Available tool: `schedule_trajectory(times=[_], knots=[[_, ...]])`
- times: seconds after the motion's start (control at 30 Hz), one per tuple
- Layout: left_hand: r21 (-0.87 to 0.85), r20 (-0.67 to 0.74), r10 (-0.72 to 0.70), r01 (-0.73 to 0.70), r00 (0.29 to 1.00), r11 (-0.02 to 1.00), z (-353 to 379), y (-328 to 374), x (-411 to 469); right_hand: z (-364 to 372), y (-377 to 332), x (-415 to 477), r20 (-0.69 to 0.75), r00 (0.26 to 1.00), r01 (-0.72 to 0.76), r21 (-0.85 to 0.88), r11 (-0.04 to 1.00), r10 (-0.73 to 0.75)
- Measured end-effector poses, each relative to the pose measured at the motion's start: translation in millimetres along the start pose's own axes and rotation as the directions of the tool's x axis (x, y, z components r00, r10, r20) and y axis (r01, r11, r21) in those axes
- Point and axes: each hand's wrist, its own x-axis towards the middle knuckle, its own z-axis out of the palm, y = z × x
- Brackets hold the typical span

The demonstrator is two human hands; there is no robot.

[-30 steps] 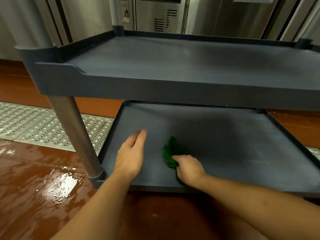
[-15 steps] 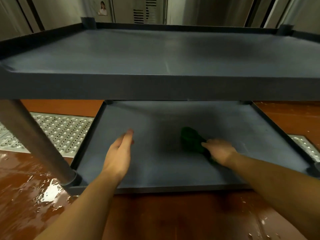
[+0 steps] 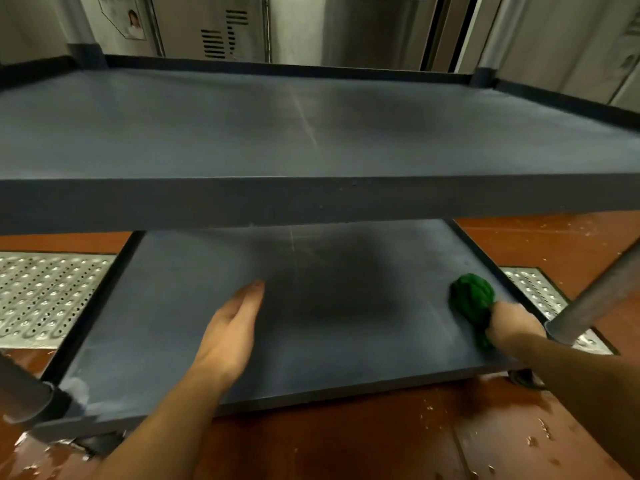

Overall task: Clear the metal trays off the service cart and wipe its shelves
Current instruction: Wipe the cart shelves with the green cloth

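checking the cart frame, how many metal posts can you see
2. One post rises at the near right corner of the lower shelf, beside the right hand; another post stands at the near left corner. The far corners' posts are hidden.

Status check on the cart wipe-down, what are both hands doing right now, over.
Right hand grip shut on green cloth, at right edge of lower shelf. Left hand open, flat over that shelf. No trays on either shelf. Nothing in the way.
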Motion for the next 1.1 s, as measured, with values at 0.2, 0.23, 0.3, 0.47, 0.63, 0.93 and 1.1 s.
schedule_trajectory(times=[0.2,0.23,0.3,0.47,0.63,0.93,1.1], knots=[[-0.040,-0.034,0.043,-0.044,0.998,0.998,-19.7,7.6,-0.6,4.3,-66.9,-25.2,0.076,0.996,-0.069,0.220,0.973,0.053],[-0.053,-0.039,0.046,-0.048,0.998,0.997,-25.4,9.5,-1.4,5.5,-86.5,-33.0,0.086,0.996,-0.028,0.228,0.973,0.009],[-0.070,-0.044,0.052,-0.055,0.998,0.996,-37.8,13.0,-4.0,9.6,-127.8,-53.5,0.068,0.992,0.087,0.232,0.969,-0.105],[-0.121,-0.061,0.063,-0.070,0.996,0.990,-69.0,18.3,-12.4,29.0,-217.4,-117.8,0.072,0.893,0.409,0.283,0.868,-0.444],[-0.137,-0.128,0.047,-0.065,0.991,0.988,-85.7,16.2,-14.1,42.6,-275.9,-176.9,0.120,0.765,0.541,0.414,0.732,-0.633],[-0.021,-0.120,0.176,-0.179,0.977,0.984,-69.5,39.9,-17.6,-17.1,-285.6,-193.4,0.218,0.714,0.361,0.699,0.617,-0.665],[-0.032,-0.144,0.224,-0.230,0.964,0.973,-56.4,54.1,-29.0,-52.6,-257.0,-182.1,0.286,0.725,0.437,0.512,0.740,-0.626]])
